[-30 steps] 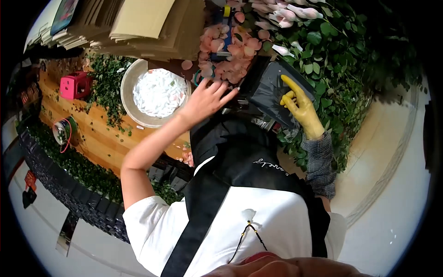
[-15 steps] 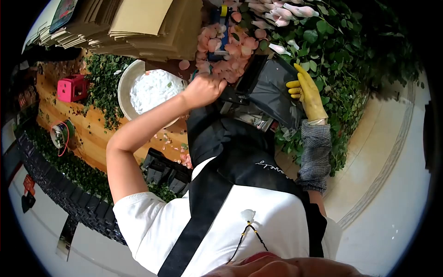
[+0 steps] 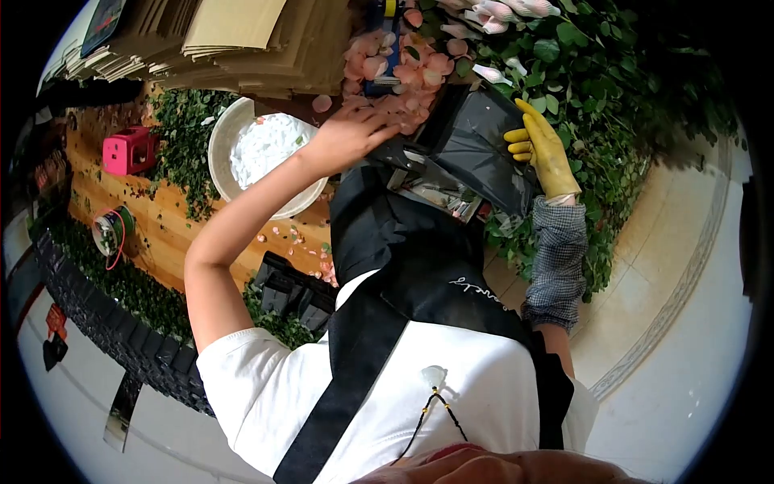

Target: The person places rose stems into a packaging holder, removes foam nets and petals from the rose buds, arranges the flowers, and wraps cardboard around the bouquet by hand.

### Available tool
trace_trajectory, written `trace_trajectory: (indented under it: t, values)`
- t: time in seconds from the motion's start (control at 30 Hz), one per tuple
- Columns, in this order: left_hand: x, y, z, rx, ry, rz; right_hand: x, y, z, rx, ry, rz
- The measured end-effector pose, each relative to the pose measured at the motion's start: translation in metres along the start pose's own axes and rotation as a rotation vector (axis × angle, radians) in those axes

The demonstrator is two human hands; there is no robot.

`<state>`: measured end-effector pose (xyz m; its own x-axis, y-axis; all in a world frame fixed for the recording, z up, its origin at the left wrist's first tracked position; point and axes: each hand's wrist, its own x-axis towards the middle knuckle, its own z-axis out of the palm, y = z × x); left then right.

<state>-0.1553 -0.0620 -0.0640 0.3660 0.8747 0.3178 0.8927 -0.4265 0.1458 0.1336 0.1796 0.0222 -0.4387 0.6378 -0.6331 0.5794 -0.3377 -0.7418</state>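
My left hand (image 3: 352, 139), bare, reaches over the edge of a heap of pink petals (image 3: 411, 101), its fingers stretched and slightly apart. Nothing shows in it, though its underside is hidden. A black device with a metal part (image 3: 413, 158) lies just below its fingertips. My right hand (image 3: 548, 153) wears a yellow glove. Its fingers are apart and hold nothing visible, beside the right edge of a black plastic sheet or bag (image 3: 484, 133). Below the black sheet is an open tray of small items (image 3: 435, 195).
A round tub (image 3: 219, 153) of white pieces stands left of my left hand. Stacked brown cardboard (image 3: 266, 64) rises behind it. Leafy stems (image 3: 597, 97) with pale pink buds (image 3: 528, 8) fill the right. A pink box (image 3: 127, 151) sits on the wooden table (image 3: 173, 242).
My left hand was closed near the black device half a second ago; its fingers now extend over the petals. My gloved right hand has moved right and up from over the black sheet to its edge.
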Motion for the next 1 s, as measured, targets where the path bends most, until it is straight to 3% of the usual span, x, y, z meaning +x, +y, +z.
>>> trace_trajectory:
  t: [0.1, 0.2, 0.23, 0.37, 0.43, 0.47, 0.53, 0.6, 0.7, 0.8, 0.9, 1.0]
  values:
    - [-0.03, 0.029, -0.005, -0.53, -0.155, -0.64, 0.003, 0.003, 0.001, -0.026, 0.018, 0.001]
    - [-0.023, 0.051, -0.007, -1.551, -0.193, -1.265, -0.008, 0.004, 0.017, -0.095, 0.1, -0.105]
    - [-0.017, 0.054, -0.006, -1.729, -0.1, -1.267, -0.013, 0.003, 0.02, -0.081, 0.11, -0.096]
    - [0.008, 0.039, -0.006, -1.771, -0.187, -1.386, -0.037, 0.007, 0.031, -0.056, 0.019, -0.007]
    - [0.032, 0.02, -0.023, -1.826, -0.506, -1.419, -0.048, 0.012, 0.039, -0.048, 0.023, -0.005]
    - [0.039, 0.012, -0.016, -1.825, -0.51, -1.419, -0.048, 0.015, 0.04, -0.015, 0.034, 0.017]
    - [0.05, -0.006, 0.002, -1.933, -0.818, -1.241, -0.045, 0.018, 0.04, -0.015, 0.049, 0.046]
    - [0.058, -0.023, 0.016, -1.888, -0.757, -1.176, -0.046, 0.018, 0.042, -0.01, 0.064, 0.054]
    - [0.067, -0.042, 0.024, -1.963, -0.852, -1.131, -0.043, 0.017, 0.039, -0.009, 0.061, 0.062]
    - [0.075, -0.051, 0.014, -1.846, -0.927, -1.164, -0.042, 0.017, 0.037, 0.004, 0.041, 0.077]
    - [0.078, -0.049, 0.011, -1.792, -0.967, -1.055, -0.039, 0.021, 0.032, 0.07, -0.013, 0.045]
    - [0.086, -0.043, 0.015, -1.936, -0.928, -1.23, -0.039, 0.019, 0.032, 0.068, -0.007, 0.075]
